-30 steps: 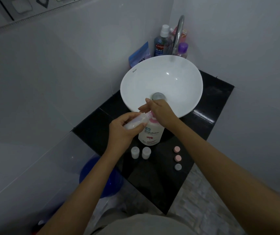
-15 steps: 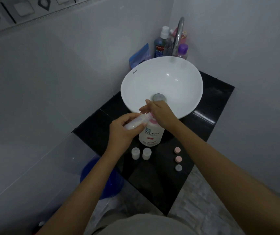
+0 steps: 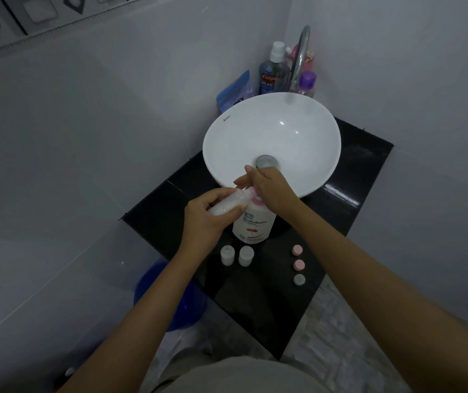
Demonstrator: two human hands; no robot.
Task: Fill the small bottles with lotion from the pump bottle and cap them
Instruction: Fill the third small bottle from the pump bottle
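On the black counter before the white basin, a small bottle is held at the pump bottle's spout.

From the head view, a small translucent plastic bottle [image 3: 228, 202], tilted almost flat, is gripped by the curled fingers of the left hand [image 3: 203, 219], its mouth just beside the pink pump of the white lotion pump bottle [image 3: 251, 222]. The pump top is pressed under the right hand [image 3: 269, 188], fingers fairly straight. Below the left fingers, two small white bottles [image 3: 237, 255] are stood uncapped; below the right wrist, two pink caps [image 3: 298, 256] and one grey cap [image 3: 299, 279] are laid in a row on the glossy black counter [image 3: 349, 177].
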